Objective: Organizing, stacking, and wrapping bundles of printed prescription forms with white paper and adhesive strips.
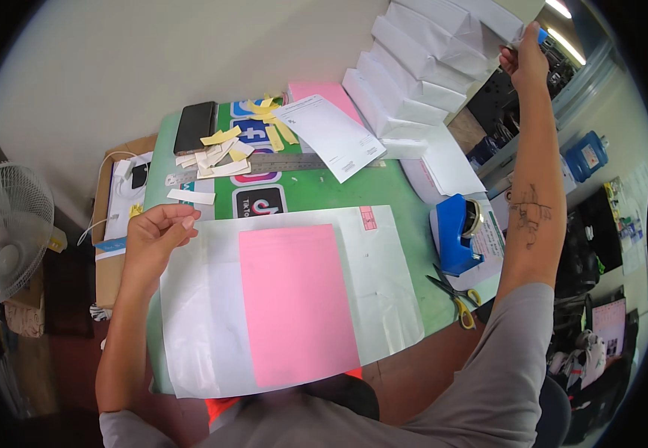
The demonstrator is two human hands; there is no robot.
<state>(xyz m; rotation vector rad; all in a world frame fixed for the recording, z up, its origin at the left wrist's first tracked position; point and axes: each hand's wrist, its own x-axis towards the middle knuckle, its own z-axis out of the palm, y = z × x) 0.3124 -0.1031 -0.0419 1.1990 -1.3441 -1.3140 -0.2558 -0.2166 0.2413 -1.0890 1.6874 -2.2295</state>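
Note:
My left hand (161, 237) is by the upper left corner of a large translucent white sheet (387, 299), its thumb and fingers pinched together; whatever is in the pinch is too small to make out. A pink sheet of paper (298, 306) lies upright in the middle of that white sheet. Up at the far right, my right hand (527, 63) is raised with its fingers closed at the end of the topmost white paper bundle (492, 16). Something small and blue shows at its fingertips. Below it, a stack of folded white paper bundles (413, 71) leans against the wall.
A blue tape dispenser (454, 235) and yellow-handled scissors (462, 306) sit on the right of the green table. Farther back lie a printed white pad (331, 138), a steel ruler (286, 161), paper strips (215, 160) and a black phone (195, 127). A fan (6, 235) stands left.

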